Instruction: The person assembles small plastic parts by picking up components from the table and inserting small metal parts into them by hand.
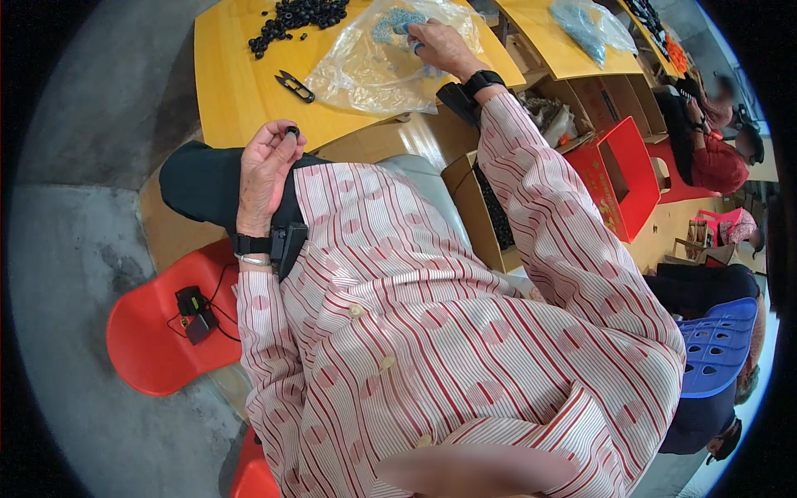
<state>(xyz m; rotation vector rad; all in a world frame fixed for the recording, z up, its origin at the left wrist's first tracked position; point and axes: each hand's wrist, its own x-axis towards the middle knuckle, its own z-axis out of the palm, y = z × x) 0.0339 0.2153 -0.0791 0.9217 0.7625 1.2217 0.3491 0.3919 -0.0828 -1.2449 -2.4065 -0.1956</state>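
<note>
My left hand [267,170] is raised over my lap, near the table's front edge. Its thumb and fingertips pinch a small round black part [292,131]. At the far side my right hand [446,48] reaches over a clear plastic bag [353,79] lying on the yellow table [232,100]. Blue coverings show on its fingers, which are bent together at a heap of tiny light-blue pieces [392,26] on the bag. Whatever those fingertips hold is too small to make out. Black thread snips [295,86] lie beside the bag, left of it.
A pile of black round parts [290,25] sits at the table's back left. Cardboard boxes [490,212] and a red box [614,178] stand to my right. A red chair [166,324] holding small black devices is at my left. Other people work at far right, near a blue chair [719,349].
</note>
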